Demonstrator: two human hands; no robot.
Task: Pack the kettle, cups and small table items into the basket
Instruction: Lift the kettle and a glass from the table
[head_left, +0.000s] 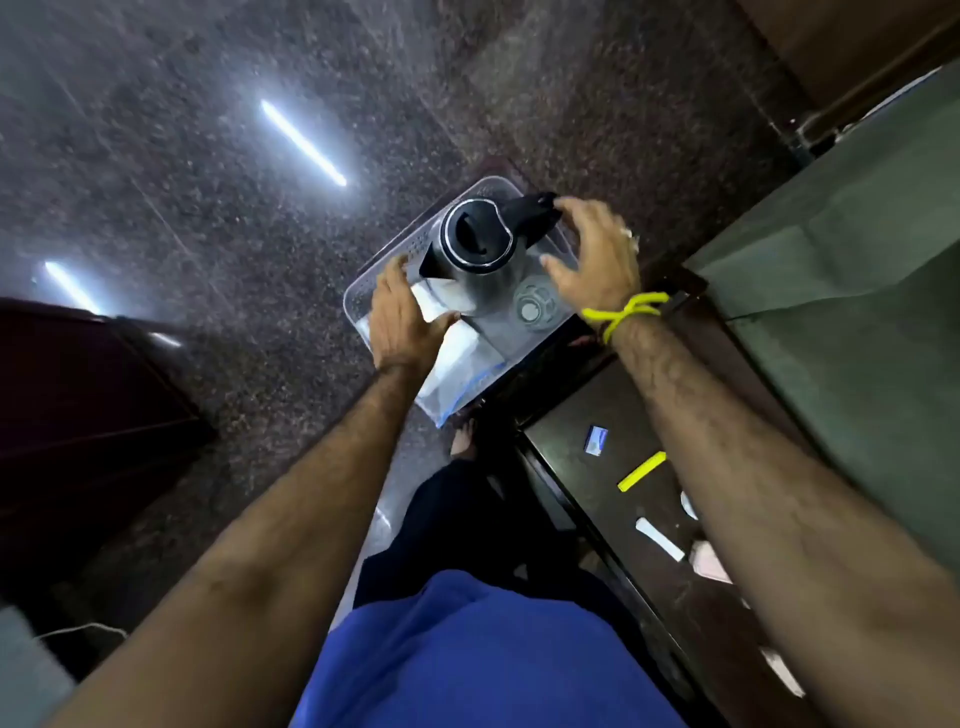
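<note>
A clear plastic basket (359, 306) stands on the floor ahead of me. Upright inside it is a steel kettle (475, 244) with a black lid, its black handle (524, 208) pointing away. Beside it in the basket lie the round kettle base (535, 309) and a white packet in a zip bag (462, 364). My right hand (597, 260) hovers with spread fingers, its fingertips at the handle without closing on it. My left hand (402, 322) lies flat on the white packet at the basket's left side. On the dark table (566, 457) remain a blue-white packet (597, 440), a yellow stick (641, 471) and a white sachet (660, 539).
The dark table runs along my right side, with a green cloth surface (857, 286) beyond it. A dark cabinet (78, 415) stands at the left. Speckled stone floor (234, 182) surrounds the basket. My legs and foot (465, 441) are just behind the basket.
</note>
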